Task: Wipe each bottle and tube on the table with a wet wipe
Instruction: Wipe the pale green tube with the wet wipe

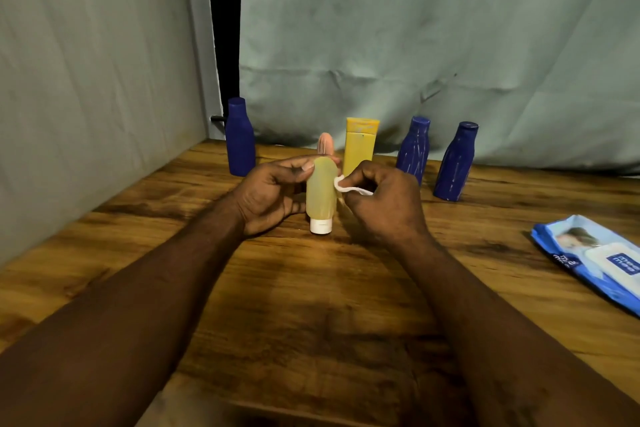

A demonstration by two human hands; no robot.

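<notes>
- Two bare hands meet over the middle of a wooden table (311, 305), seen from above by a camera worn on the person's head.
- The left hand (273, 194) grips a pale yellow tube (320, 191), with the fingers curled behind it and the thumb pressed on its upper front.
- This tube is held upright with its white cap (321, 225) pointing down. Whether the cap touches the tabletop cannot be told.
- The right hand (384, 204) pinches a small folded white wet wipe (346, 185) between thumb and curled fingers. The wipe's rounded end is held against the tube's right side.
- A row of other containers stands upright along the far edge of the table.
- At the far left of the row is a dark blue bottle (239, 139).
- Directly behind the held tube a pink tube (326, 144) pokes up, mostly hidden by the hands.
- Just right of that stands an orange-yellow tube (360, 146).
- Further right, near each other, stand a second blue bottle (414, 149) and a third blue bottle (455, 163), both streaked with pale marks.
- On the right, nearer the viewer, a blue pack of wipes (595, 260) lies flat, partly cut off by the frame edge.
- Pale grey-green cloth (415, 28) hangs behind the table and along its left side.
</notes>
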